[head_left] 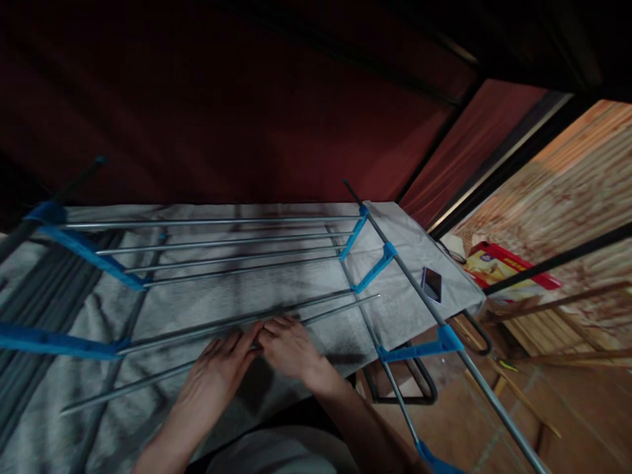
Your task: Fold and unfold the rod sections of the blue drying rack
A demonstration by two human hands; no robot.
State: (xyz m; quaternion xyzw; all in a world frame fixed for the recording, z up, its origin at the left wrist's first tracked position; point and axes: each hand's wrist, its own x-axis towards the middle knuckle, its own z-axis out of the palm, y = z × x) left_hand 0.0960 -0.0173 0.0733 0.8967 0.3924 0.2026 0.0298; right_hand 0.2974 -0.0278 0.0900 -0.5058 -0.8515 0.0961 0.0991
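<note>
A partly built metal rack (222, 243) with thin steel rods and blue plastic connectors lies on a grey cloth (207, 303) over a table. My left hand (217, 372) and my right hand (289, 345) rest side by side on the nearest loose rod (197, 365), fingers curled down over it and touching at the middle. A second loose rod (326, 299) runs just beyond the fingertips. The rod under the hands reaches from the lower left towards a blue connector (378, 266) on the right.
A dark phone (431, 284) lies on the cloth's right corner. A long side rail (444, 329) with blue joints slants down to the right. A red and yellow box (498, 266) and wooden slats sit on the tiled floor. Dark red curtain behind.
</note>
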